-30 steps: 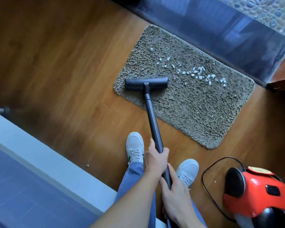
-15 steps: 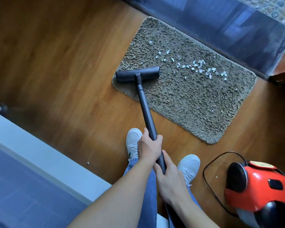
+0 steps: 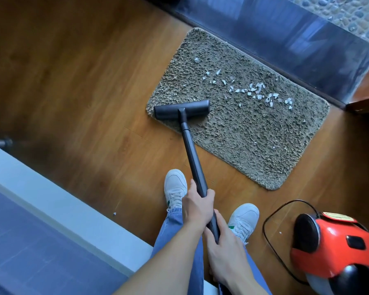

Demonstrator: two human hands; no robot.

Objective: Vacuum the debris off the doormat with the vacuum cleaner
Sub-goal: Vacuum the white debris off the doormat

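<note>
One vacuum cleaner (image 3: 337, 250) label (image 3: 337, 217) — illegible

Brown wooden floor (image 3: 73, 81), plank seams visible. Two white sneakers (image 3: 175, 188) side by side under blue jeans (image 3: 173, 226). Dark glossy strip (image 3: 285, 39) along the far edge, pebbled surface (image 3: 349, 13) beyond. White ledge (image 3: 51, 205) lower left.

Red vacuum body (image 3: 337, 248) partly past the bottom-right corner; lower end of the wand (image 3: 193, 158) behind the right hand (image 3: 225, 252).
</note>
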